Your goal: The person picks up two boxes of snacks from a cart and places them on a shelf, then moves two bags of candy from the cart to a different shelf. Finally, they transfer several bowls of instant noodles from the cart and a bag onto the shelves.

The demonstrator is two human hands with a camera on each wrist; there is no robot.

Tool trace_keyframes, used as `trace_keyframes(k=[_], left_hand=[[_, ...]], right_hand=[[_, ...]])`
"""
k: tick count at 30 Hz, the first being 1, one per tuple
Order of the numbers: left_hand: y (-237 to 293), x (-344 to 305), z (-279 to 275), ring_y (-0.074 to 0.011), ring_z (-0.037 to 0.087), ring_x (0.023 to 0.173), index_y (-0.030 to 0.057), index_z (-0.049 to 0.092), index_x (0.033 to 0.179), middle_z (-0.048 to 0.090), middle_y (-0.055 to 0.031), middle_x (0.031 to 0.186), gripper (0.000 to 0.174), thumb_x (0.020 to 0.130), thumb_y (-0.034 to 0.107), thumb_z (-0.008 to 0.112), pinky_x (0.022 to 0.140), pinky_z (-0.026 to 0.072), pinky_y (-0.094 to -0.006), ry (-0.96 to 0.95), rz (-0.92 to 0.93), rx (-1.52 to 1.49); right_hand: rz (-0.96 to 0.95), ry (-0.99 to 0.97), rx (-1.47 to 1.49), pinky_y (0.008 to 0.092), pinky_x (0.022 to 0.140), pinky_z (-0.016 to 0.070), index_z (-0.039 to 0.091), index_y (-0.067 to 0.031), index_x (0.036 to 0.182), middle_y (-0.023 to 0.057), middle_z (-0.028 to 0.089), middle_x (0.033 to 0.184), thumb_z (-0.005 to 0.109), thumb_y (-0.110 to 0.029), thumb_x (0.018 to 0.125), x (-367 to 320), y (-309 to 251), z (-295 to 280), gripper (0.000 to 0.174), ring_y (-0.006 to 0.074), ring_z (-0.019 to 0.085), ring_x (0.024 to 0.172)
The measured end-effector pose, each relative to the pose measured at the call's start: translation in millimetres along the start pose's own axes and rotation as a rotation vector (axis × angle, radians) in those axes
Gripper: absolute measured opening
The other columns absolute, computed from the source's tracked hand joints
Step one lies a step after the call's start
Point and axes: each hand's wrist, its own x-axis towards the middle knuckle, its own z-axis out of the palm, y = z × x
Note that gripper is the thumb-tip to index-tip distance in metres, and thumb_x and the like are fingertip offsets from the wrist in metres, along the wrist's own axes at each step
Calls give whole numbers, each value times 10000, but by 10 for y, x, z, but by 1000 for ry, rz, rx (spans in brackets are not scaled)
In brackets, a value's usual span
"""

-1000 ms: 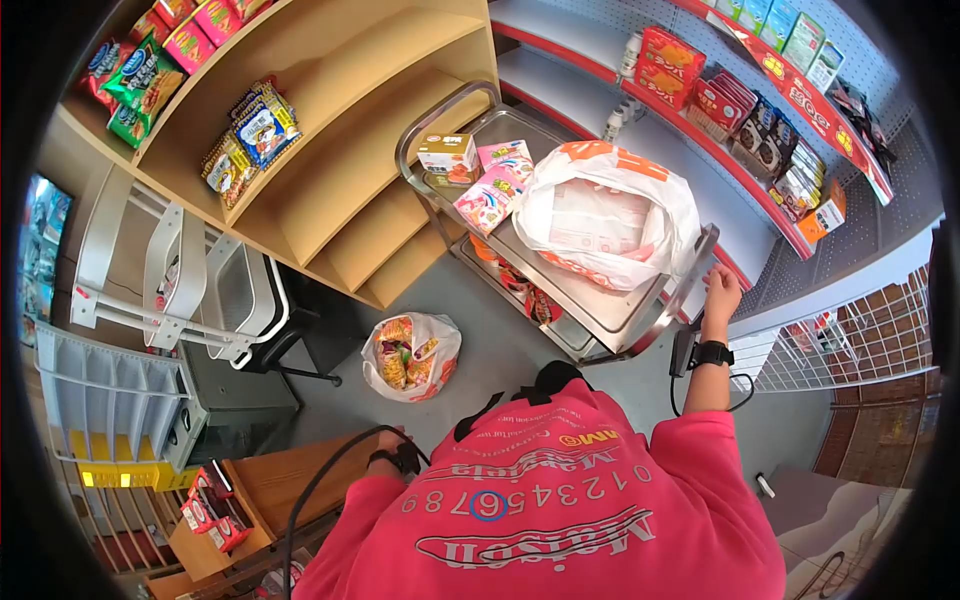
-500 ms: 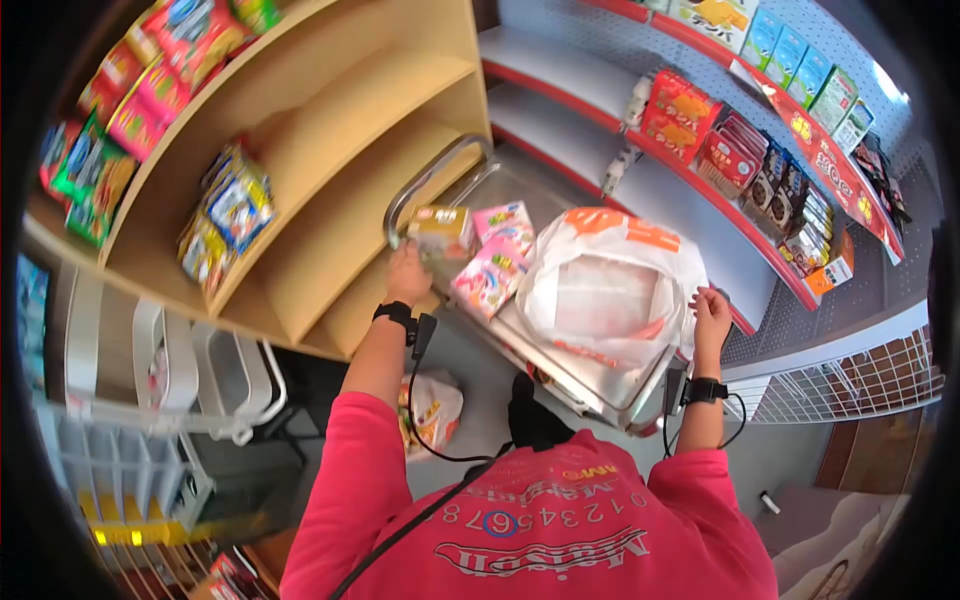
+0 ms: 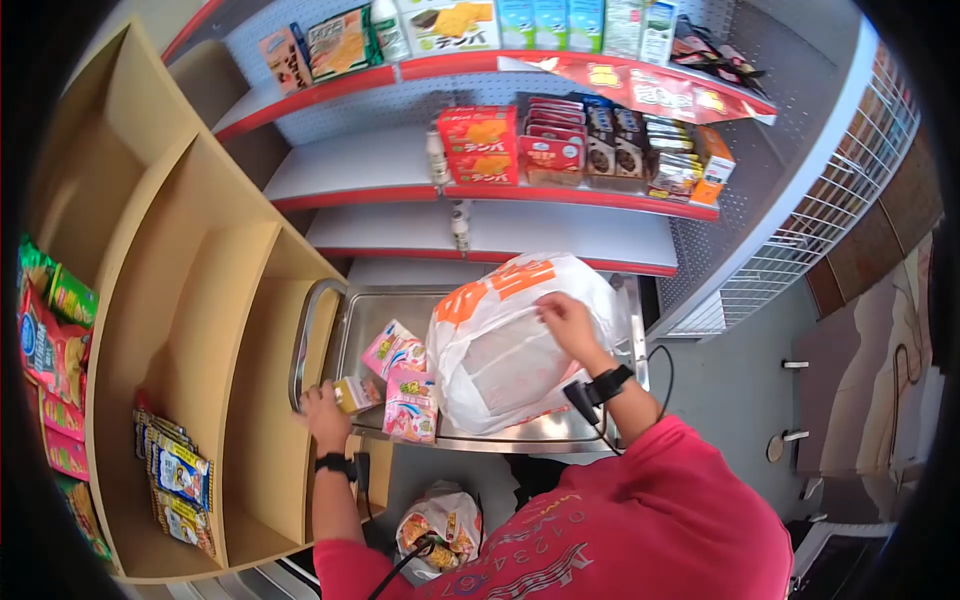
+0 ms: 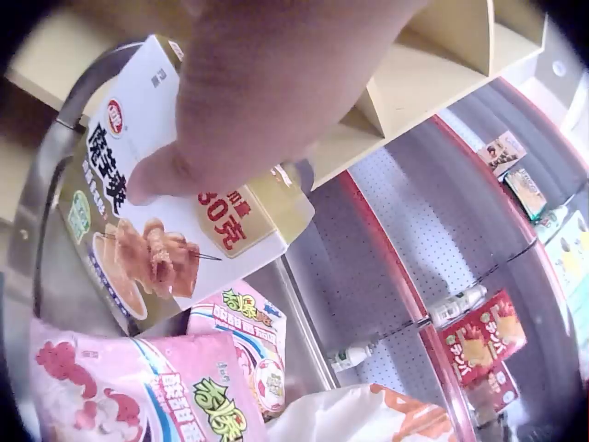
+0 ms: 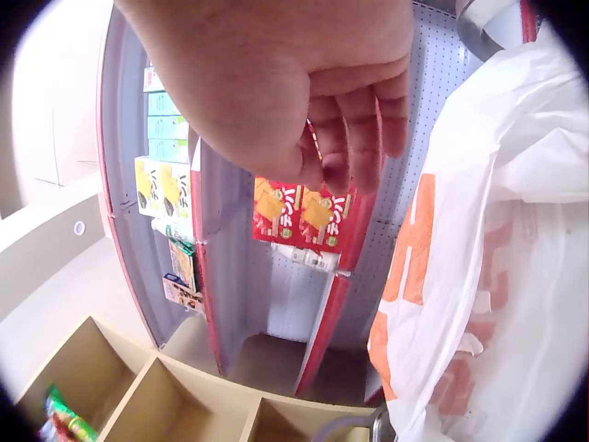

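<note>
My left hand point(image 3: 325, 415) is at the left end of a metal cart point(image 3: 375, 308), gripping a white-and-gold snack box point(image 4: 207, 230). In the left wrist view the thumb lies across the printed front; the fingers behind are hidden. Right beside the box are two pink snack packs, one nearer point(image 3: 411, 405) and one farther point(image 3: 393, 348). A large white plastic bag point(image 3: 500, 370) with orange print fills the cart's right part. Over that bag is my right hand point(image 3: 568, 325), its fingers loosely bent and holding nothing.
A wooden shelf unit point(image 3: 190, 300) with snack packs stands left of the cart. Behind it rise red-edged store shelves point(image 3: 360, 175) with boxes. A second bag of snacks point(image 3: 440, 525) sits on the floor. A wire rack point(image 3: 820, 240) is at the right.
The head view has turned right. My left hand rose from low beside the body to the snack box and grips it. My right hand moved from the cart's handle end to over the white bag.
</note>
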Motion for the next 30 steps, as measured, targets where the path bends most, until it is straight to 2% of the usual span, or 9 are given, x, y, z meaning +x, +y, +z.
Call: trace_keyframes(k=[3, 5, 7, 10, 12, 17, 18, 24, 30], left_hand=[[214, -293, -519, -296, 371, 1100, 160, 515, 1049, 451, -73, 1078, 501, 572, 54, 627, 887, 200, -642, 200, 108, 55], [501, -623, -1065, -308, 363, 1109, 158, 524, 1040, 449, -85, 1071, 487, 575, 42, 609, 887, 191, -651, 223, 141, 69], [777, -910, -1463, -316, 356, 1120, 155, 527, 1030, 448, -95, 1070, 472, 578, 47, 612, 887, 184, -658, 219, 172, 19], [1216, -1389, -1821, -310, 405, 1042, 158, 538, 1028, 453, -110, 1011, 512, 536, 60, 643, 854, 275, -554, 214, 240, -189], [1379, -1651, -1889, -300, 429, 980, 150, 544, 1031, 455, -117, 970, 540, 508, 57, 641, 795, 332, -421, 221, 277, -318], [1852, -2162, -2123, -296, 429, 984, 124, 549, 1026, 458, -116, 979, 559, 478, 34, 614, 802, 327, -398, 164, 468, -333], [1959, -2213, -2191, -299, 432, 981, 116, 546, 1022, 457, -114, 980, 553, 480, 29, 609, 805, 326, -394, 166, 511, -334], [2529, -2273, -2318, -341, 314, 1176, 135, 477, 1156, 395, -159, 1171, 608, 564, 43, 581, 963, 175, -532, 196, 687, -342], [2892, -2164, -2045, -355, 329, 1156, 95, 482, 1148, 324, -183, 1265, 497, 665, 112, 598, 948, 268, -439, 265, 696, -498]], right_hand=[[-108, -170, 74, 263, 636, 459, 597, -18, 877, 90, 614, 783, 576, -79, 740, -220, -222, 268, 151, 161, 589, 718], [-110, -453, 52, 292, 736, 443, 549, -29, 1033, 114, 581, 942, 617, -117, 720, -495, -612, 336, 332, 185, 561, 863], [-456, -559, -6, 355, 837, 397, 449, -56, 1164, 159, 503, 1081, 659, -175, 680, -798, -822, 447, 540, 260, 499, 985], [-696, -640, -167, 377, 925, 329, 341, -56, 1240, 195, 416, 1187, 715, -195, 606, -1278, -1198, 368, 749, 325, 414, 1087], [-597, -635, -59, 385, 928, 325, 314, -54, 1250, 190, 403, 1200, 722, -195, 588, -1514, -1198, 230, 790, 323, 404, 1100], [-696, -612, -64, 386, 890, 355, 323, -33, 1231, 201, 448, 1129, 718, -211, 577, -1815, -1240, -440, 785, 346, 429, 1067], [-567, -707, -10, 375, 821, 405, 352, -40, 1199, 204, 507, 1032, 719, -227, 573, -1849, -1217, -538, 749, 347, 500, 968], [-391, -482, -35, 340, 734, 452, 402, -35, 1107, 172, 553, 925, 743, -269, 564, -1940, -1130, -1175, 682, 298, 571, 838], [-98, -11, 351, 265, 750, 454, 397, -17, 1060, 90, 556, 973, 744, -152, 613, -1700, -727, -1805, 582, 149, 557, 880]])
